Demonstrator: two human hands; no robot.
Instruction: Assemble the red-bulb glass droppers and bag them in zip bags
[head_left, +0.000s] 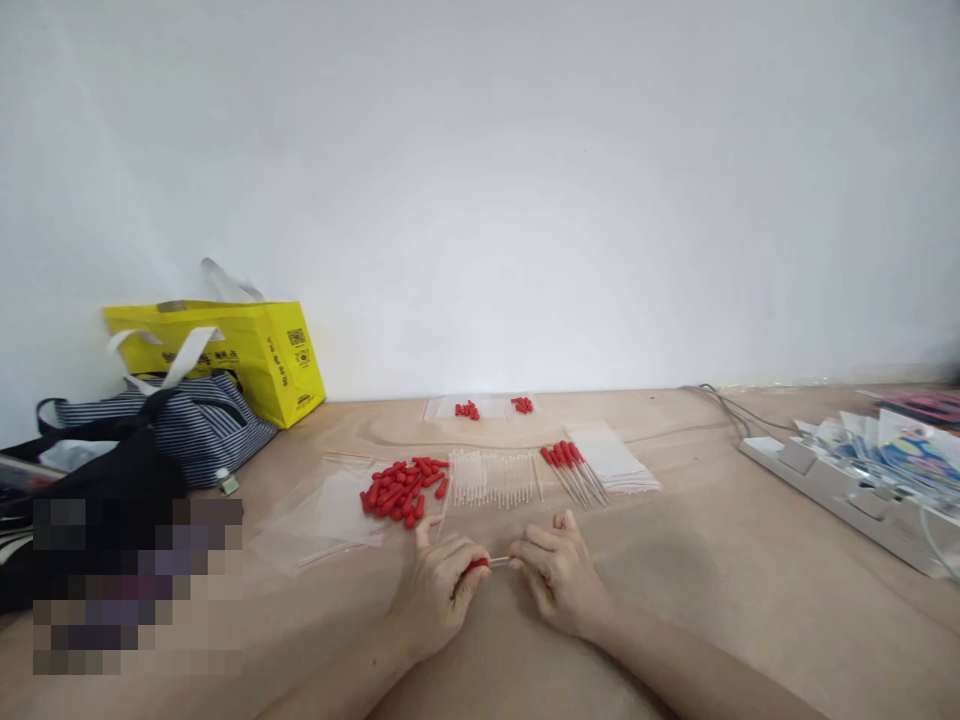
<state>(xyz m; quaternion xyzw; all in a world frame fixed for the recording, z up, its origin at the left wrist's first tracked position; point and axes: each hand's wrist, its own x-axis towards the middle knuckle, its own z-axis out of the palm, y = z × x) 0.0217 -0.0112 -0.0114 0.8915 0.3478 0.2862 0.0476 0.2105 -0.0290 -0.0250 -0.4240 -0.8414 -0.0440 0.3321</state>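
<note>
I see my left hand (pixel 441 585) gripping a red handle (pixel 478 564), my right hand (pixel 559 577) pinching the thin, silvery rod (pixel 499 562) between them.

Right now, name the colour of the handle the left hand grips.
The handle is red, in the head view.
</note>
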